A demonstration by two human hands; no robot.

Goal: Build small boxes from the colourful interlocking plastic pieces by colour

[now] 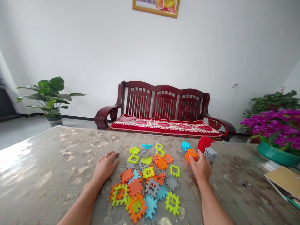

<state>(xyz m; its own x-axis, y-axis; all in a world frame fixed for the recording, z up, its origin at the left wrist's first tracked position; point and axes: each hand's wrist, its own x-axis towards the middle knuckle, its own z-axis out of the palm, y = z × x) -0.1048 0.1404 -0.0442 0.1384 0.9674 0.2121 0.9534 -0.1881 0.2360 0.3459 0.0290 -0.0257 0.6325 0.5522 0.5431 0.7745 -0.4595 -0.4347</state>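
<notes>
Flat on the patterned table, my left hand (107, 166) lies with fingers stretched out and nothing in it, left of a loose pile of plastic interlocking tiles. The pile mixes orange tiles (135, 187), lime-green tiles (172, 203), grey tiles (152, 187) and blue tiles (150, 206), some solid, some with window cut-outs. To the pile's right, my right hand (201, 167) has its thumb and forefinger around a stack of orange tiles (190, 154). Around that stand a blue stack (186, 146), a red stack (204, 143) and a grey stack (210, 154). Its other fingers are partly hidden.
The table (58, 175) has a shiny cover. At the right are a teal pot (272, 153) of purple flowers (274, 126) and a cardboard-coloured box (286, 181). Beyond the table stands a wooden bench (164, 103) with a red cushion (164, 125); a potted plant (51, 93) is left.
</notes>
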